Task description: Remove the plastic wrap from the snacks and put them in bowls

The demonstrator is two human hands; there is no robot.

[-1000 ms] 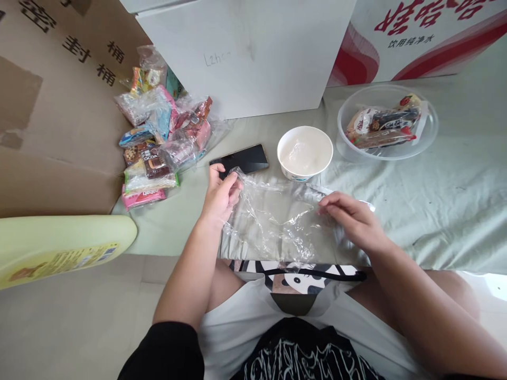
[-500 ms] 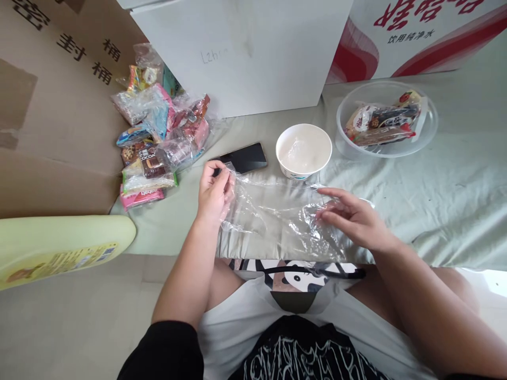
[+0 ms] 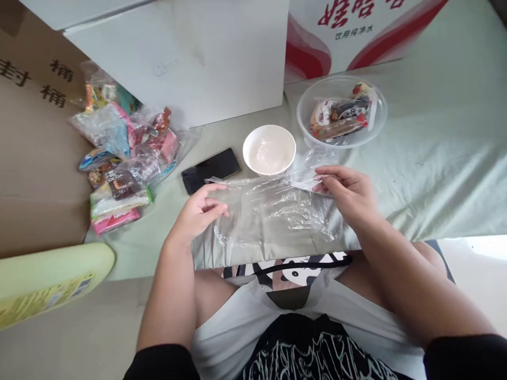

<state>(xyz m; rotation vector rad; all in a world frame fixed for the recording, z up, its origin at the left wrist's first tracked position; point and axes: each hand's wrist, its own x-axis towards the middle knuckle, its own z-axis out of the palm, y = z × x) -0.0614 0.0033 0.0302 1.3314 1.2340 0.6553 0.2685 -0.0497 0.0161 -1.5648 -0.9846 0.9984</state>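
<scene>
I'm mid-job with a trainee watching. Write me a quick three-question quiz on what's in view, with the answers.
1. True or false: the smartphone lies between the pile of snack packets and the white bowl.
2. The packaged food at the right of the bowl sits in: a) a frying pan; b) a clear tub; c) a wicker basket.
3. Fill in: the see-through film spread between the left hand and right hand is made of ____.

Key: 1. True. 2. b. 3. Plastic.
</scene>
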